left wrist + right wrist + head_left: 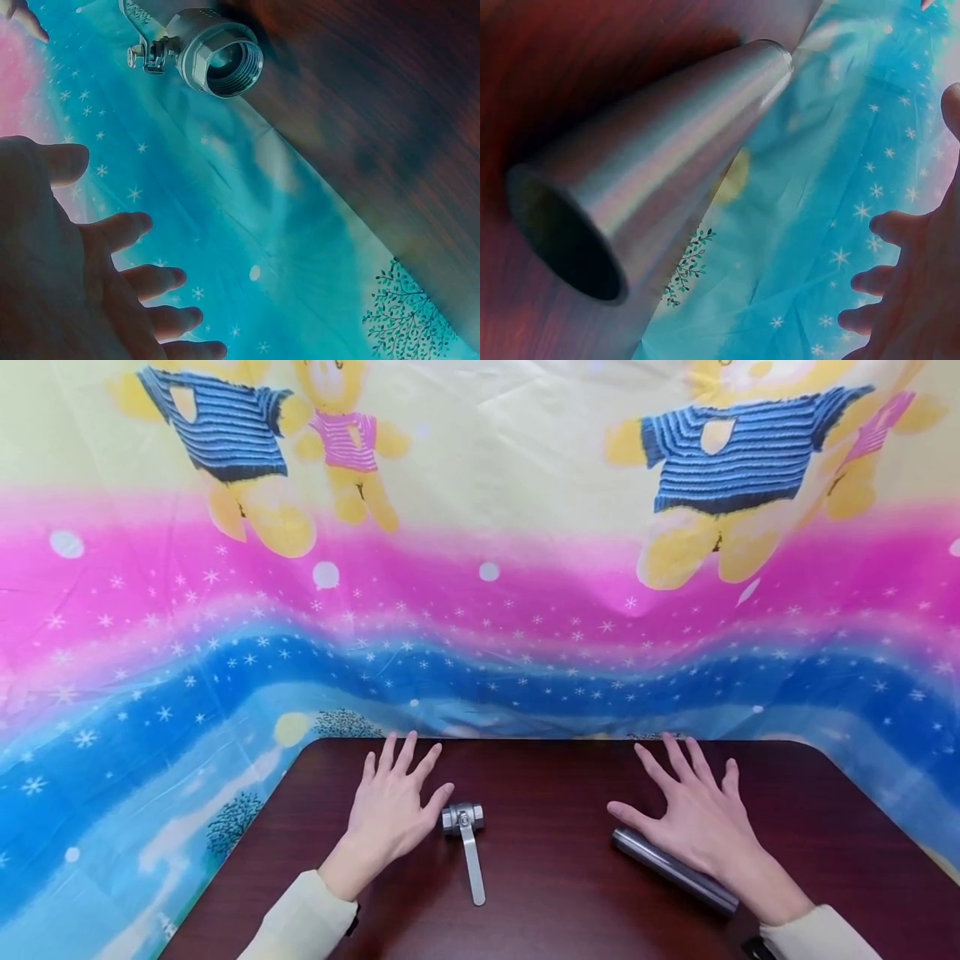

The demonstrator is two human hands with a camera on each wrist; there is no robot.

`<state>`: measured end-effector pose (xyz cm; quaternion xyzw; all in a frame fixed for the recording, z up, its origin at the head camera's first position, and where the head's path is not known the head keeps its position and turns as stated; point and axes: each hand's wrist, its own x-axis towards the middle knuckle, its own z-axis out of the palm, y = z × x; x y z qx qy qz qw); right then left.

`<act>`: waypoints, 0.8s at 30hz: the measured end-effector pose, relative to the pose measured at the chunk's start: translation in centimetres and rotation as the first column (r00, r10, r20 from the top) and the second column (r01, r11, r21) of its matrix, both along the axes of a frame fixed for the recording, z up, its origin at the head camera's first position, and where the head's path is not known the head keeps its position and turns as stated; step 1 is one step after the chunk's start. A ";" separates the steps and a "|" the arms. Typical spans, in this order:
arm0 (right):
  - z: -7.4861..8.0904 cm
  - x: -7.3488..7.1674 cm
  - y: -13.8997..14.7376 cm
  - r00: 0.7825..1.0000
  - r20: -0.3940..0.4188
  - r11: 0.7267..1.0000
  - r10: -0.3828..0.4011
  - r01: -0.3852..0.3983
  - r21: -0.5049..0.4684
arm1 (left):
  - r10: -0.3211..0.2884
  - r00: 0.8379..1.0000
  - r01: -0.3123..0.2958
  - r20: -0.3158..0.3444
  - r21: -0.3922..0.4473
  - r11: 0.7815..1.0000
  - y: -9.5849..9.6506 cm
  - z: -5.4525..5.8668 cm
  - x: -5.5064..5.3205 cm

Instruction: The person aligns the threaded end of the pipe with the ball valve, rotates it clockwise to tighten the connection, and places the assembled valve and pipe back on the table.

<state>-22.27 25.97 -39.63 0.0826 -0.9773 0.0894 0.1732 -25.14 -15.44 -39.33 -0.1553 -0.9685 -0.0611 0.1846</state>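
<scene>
A metal ball valve (pixel 463 820) with a long flat lever handle lies on the dark table, its handle pointing toward me. My left hand (pixel 393 810) is just left of it, fingers spread and holding nothing. In the left wrist view the valve (pixel 219 56) shows its threaded open end, apart from the palm. A grey metal pipe (pixel 675 871) lies slanted on the right part of the table. Above it my right hand (pixel 697 814) is spread, palm down, partly covering it from the head view. The right wrist view shows the hollow pipe (pixel 652 157) beside the hand, not gripped.
The dark reddish-brown table (pixel 540 877) has rounded far corners. A cloth (pixel 480 635) printed with bears and snowflakes hangs behind it and along both sides. Pale sleeves (pixel 303 922) and dark wrist straps show on both arms.
</scene>
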 end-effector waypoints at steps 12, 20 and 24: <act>-1.0 1.4 0.3 0.995 -0.093 0.999 0.045 -0.047 -0.019 | -0.001 1.000 0.001 0.008 -0.018 1.000 -0.8 -1.0 0.6; -1.3 2.5 0.7 0.996 -0.072 0.998 0.045 -0.047 -0.031 | -0.051 0.999 0.051 0.010 -0.015 0.999 -1.1 -1.5 1.2; -1.8 3.1 1.1 0.994 -0.089 0.997 0.070 -0.073 -0.033 | -0.112 0.993 0.111 0.043 0.006 0.994 -1.3 -1.9 1.3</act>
